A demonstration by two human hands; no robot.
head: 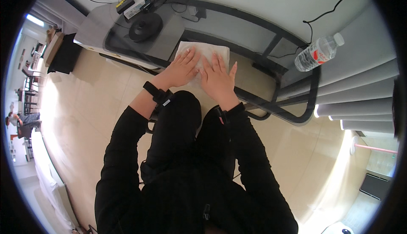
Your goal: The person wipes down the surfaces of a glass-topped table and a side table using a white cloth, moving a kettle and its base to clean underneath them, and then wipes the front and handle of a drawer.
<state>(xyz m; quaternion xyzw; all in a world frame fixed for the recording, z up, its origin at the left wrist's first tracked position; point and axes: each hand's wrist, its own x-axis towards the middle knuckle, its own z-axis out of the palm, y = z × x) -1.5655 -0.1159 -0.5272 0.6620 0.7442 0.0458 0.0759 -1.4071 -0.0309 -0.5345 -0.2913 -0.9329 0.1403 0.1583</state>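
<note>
A white cloth or folded tissue (203,47) lies on the glass top of a dark-framed table (254,65), close to its near edge. My left hand (182,68) rests flat on the left part of it, palm down. On its right part lies my right hand (218,76), also palm down, with the thumb side towards my left hand and the little finger spread outward. Neither hand grasps anything, and the fingertips of both point away from me. Dark bands circle both wrists.
A clear plastic water bottle (314,54) is at the table's right end. A round black object (145,27) and small boxes with cables (135,6) are at the back left. Grey curtains (356,87) hang on the right. Far left, a person (24,119) sits.
</note>
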